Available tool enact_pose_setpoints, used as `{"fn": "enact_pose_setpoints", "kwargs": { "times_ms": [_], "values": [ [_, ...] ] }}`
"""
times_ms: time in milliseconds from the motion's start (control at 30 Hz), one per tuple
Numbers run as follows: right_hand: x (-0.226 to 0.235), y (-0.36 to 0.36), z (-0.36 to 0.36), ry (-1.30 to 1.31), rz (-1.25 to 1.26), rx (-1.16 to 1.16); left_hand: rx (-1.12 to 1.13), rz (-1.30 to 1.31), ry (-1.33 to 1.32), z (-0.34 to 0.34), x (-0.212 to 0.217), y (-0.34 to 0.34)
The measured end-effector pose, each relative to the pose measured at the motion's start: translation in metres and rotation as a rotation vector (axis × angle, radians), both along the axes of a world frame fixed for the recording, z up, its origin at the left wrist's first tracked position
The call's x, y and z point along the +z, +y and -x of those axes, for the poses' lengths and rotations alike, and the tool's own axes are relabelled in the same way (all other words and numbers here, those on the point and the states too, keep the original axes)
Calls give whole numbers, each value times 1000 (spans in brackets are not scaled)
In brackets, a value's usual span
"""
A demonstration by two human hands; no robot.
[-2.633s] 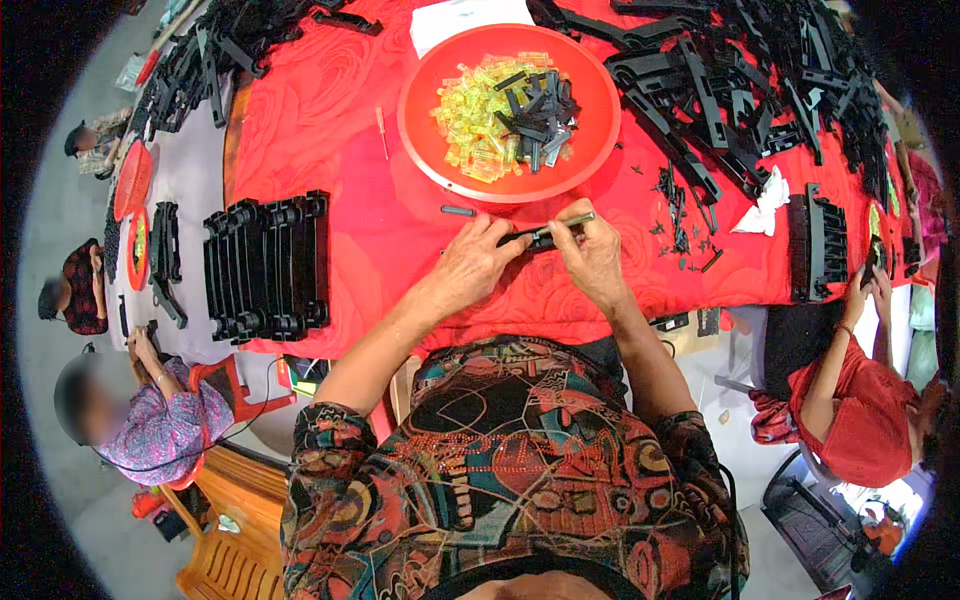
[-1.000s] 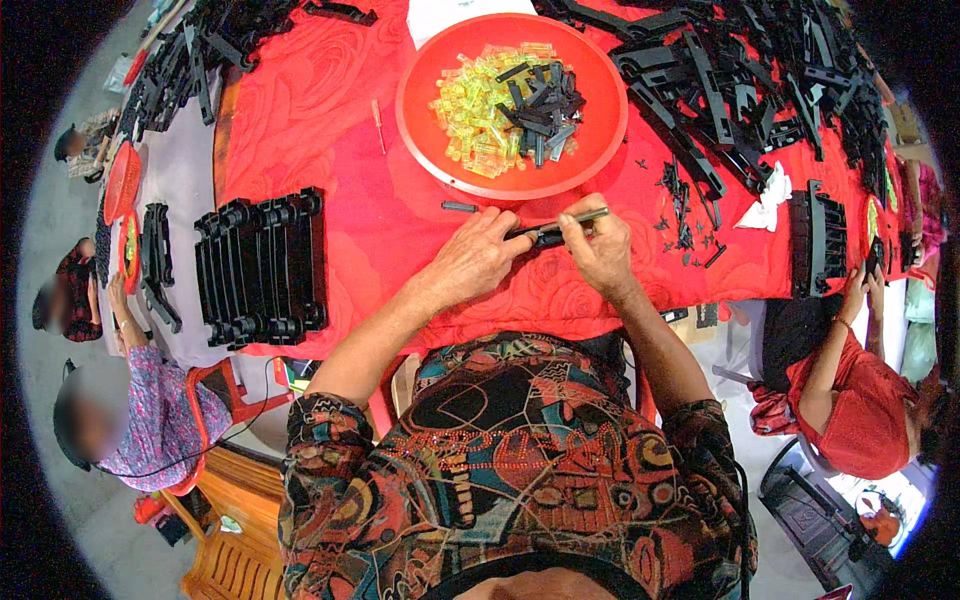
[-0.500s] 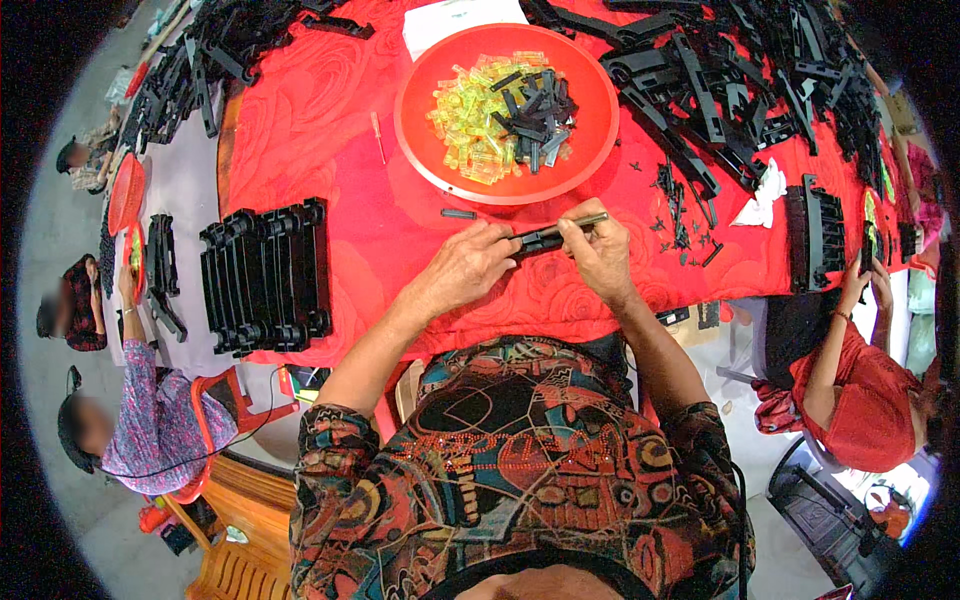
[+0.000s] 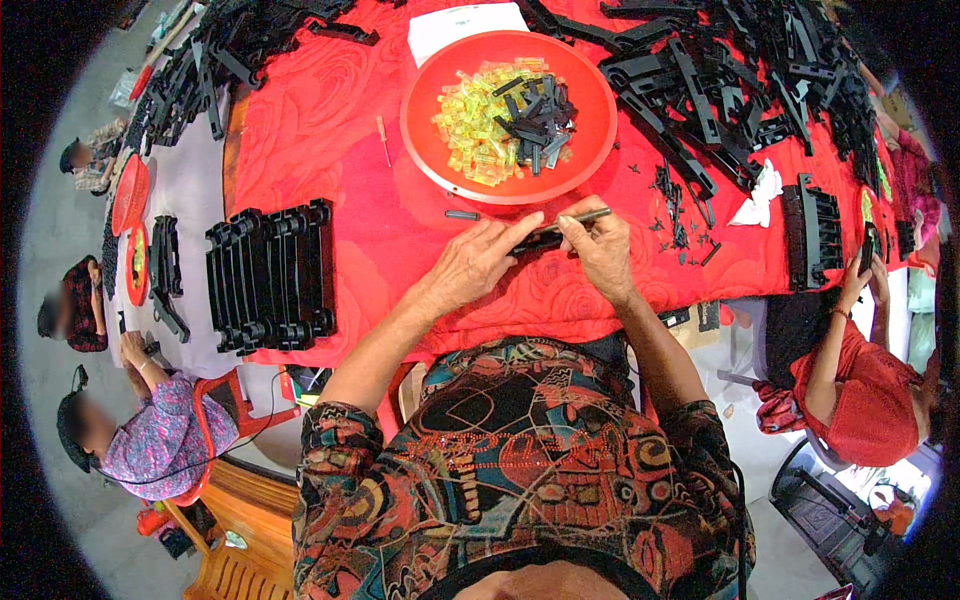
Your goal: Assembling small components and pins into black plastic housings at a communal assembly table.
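Note:
My left hand [image 4: 478, 262] and my right hand [image 4: 597, 248] meet over the red tablecloth [image 4: 330, 140], just in front of a round red tray [image 4: 430, 150]. Between them they hold a short black plastic part [image 4: 537, 240]. My right hand also pinches a thin metal rod-like tool [image 4: 585, 216] that lies across the top of the part. The tray carries yellow-green translucent pieces [image 4: 478, 115] and small black parts [image 4: 537, 115]. A tiny black piece [image 4: 462, 214] lies on the cloth beside my left fingers.
Stacked black frames [image 4: 270, 275] lie at the left of the cloth. Piles of long black plastic parts [image 4: 730, 70] fill the far right and far left. A person in red [image 4: 850, 390] works at the right; other people sit at the left [image 4: 140, 440]. White paper [image 4: 460, 20] lies behind the tray.
Both hands have stayed together at the same spot with the black part; the thin tool in my right hand has shifted slightly. The person at the lower left has moved a little.

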State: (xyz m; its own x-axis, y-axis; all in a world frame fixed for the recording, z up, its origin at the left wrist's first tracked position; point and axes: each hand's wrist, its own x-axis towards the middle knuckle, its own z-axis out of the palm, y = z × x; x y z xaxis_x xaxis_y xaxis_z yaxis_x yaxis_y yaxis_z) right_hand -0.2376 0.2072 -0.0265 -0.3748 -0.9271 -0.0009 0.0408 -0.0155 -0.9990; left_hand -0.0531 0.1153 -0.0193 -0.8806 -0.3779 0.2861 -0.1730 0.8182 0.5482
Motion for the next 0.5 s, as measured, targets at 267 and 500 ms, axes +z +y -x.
{"fn": "enact_pose_setpoints", "kwargs": {
  "times_ms": [267,500],
  "values": [
    [-6,5,2,25,34,-18,-43,12,-7,0,-3,-1],
    [0,-1,-3,520,139,-4,-48,-24,4,0,-6,-2]
  ]
}}
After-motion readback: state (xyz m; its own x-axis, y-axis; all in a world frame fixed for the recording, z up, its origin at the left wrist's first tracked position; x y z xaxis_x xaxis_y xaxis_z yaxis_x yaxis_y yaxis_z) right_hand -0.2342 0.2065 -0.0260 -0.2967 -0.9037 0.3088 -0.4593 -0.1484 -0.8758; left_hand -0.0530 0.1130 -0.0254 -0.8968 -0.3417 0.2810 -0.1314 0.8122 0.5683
